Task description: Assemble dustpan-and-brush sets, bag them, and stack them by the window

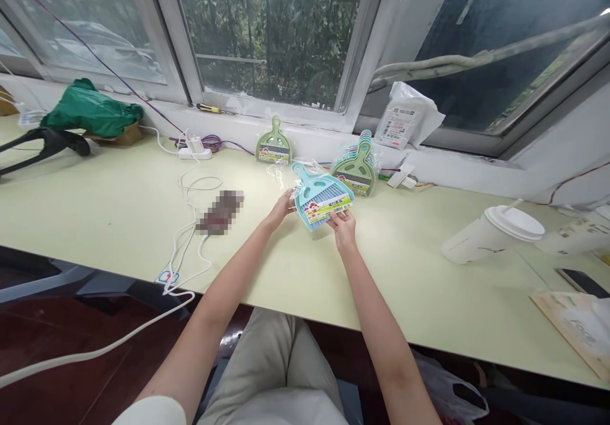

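Observation:
Above the table I hold a light-blue dustpan and brush set (320, 195) with a yellow-green printed label, tilted and in clear wrapping. My left hand (282, 209) grips its left edge, the fingertips partly hidden behind it. At its lower right edge, my right hand (344, 227) has thumb and fingers closed on it. Just behind, to the right, a stack of similar sets (357, 174) leans by the wall, a green one in front. One more green dustpan set (274, 145) stands against the wall farther left.
White cables run past a blurred-out object (220, 213) to a power strip (194, 153). A lidded paper cup (490, 234), a phone (584, 282) and a paper bag (576, 323) are at right. A green plastic bag (93, 110) lies back left. A screwdriver (210, 108) rests on the sill.

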Action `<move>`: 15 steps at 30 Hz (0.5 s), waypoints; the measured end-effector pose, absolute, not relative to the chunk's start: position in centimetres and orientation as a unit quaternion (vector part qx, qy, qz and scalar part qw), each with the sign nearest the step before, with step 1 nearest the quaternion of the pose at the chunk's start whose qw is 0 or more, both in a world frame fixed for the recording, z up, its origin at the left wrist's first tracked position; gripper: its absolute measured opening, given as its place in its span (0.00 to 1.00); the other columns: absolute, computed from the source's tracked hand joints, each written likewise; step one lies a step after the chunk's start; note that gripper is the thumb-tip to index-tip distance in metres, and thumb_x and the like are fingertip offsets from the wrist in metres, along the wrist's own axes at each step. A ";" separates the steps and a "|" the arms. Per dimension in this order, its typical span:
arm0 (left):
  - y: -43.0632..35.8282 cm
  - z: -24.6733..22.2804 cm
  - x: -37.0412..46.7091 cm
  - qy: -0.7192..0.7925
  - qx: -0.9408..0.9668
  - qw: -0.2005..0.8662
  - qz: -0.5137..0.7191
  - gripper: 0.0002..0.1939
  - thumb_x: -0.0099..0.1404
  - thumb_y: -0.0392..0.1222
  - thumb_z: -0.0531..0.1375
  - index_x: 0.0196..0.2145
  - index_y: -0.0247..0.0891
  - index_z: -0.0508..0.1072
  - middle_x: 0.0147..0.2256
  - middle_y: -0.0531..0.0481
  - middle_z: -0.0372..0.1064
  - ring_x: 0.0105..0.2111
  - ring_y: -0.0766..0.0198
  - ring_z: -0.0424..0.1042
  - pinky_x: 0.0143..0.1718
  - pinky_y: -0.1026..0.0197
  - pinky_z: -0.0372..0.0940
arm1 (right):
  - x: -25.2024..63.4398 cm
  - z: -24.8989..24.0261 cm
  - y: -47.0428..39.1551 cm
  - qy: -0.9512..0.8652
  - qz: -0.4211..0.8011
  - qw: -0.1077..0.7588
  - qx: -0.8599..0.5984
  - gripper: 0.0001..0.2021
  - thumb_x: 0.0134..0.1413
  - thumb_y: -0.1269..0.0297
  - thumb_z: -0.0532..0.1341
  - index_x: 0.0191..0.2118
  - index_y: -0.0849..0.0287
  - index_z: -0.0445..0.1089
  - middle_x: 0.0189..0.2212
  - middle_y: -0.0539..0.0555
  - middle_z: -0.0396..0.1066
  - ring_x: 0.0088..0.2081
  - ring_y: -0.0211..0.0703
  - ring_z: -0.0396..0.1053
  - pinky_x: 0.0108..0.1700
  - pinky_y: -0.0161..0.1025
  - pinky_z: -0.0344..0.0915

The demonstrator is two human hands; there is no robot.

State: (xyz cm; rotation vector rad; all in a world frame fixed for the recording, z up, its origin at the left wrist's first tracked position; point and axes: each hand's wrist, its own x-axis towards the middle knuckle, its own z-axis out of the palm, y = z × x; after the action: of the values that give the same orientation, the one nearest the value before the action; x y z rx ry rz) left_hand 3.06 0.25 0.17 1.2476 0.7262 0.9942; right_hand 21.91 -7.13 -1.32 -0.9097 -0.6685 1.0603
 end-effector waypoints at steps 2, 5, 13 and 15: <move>0.2 0.2 2.9 0.331 0.548 0.626 0.445 0.33 0.61 0.59 0.54 0.61 0.47 0.55 0.50 0.47 0.69 0.49 0.57 0.70 0.51 0.50 0.63 | 22.1 -1.3 -7.1 -0.303 0.486 0.707 -0.416 0.23 0.36 0.64 0.71 0.42 0.58 0.67 0.37 0.54 0.75 0.40 0.45 0.74 0.44 0.46 0.73; -0.4 0.3 3.1 0.306 0.572 0.655 0.386 0.33 0.58 0.56 0.59 0.59 0.44 0.59 0.51 0.45 0.69 0.49 0.56 0.70 0.50 0.50 0.63 | 22.1 -1.3 -7.0 -0.291 0.476 0.719 -0.414 0.24 0.36 0.65 0.70 0.43 0.57 0.66 0.38 0.54 0.75 0.41 0.45 0.74 0.45 0.46 0.73; -0.6 0.1 3.8 0.272 0.521 0.701 0.404 0.24 0.59 0.59 0.57 0.46 0.39 0.72 0.47 0.45 0.73 0.49 0.52 0.70 0.50 0.51 0.64 | 22.5 -1.0 -7.0 -0.325 0.492 0.697 -0.408 0.24 0.36 0.64 0.71 0.42 0.57 0.67 0.37 0.53 0.75 0.39 0.44 0.74 0.42 0.44 0.74; -0.4 0.0 3.5 0.287 0.511 0.696 0.414 0.23 0.58 0.56 0.60 0.44 0.37 0.73 0.44 0.45 0.74 0.47 0.52 0.71 0.50 0.50 0.65 | 22.6 -0.8 -7.1 -0.341 0.501 0.682 -0.410 0.23 0.35 0.64 0.71 0.41 0.58 0.68 0.35 0.53 0.76 0.37 0.44 0.74 0.40 0.42 0.75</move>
State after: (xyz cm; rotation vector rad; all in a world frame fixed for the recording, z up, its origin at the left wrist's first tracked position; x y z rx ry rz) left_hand 3.48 -0.37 -0.02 1.1410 0.6402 0.9244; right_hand 22.57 -7.11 -0.76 -0.9192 -0.7643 1.1244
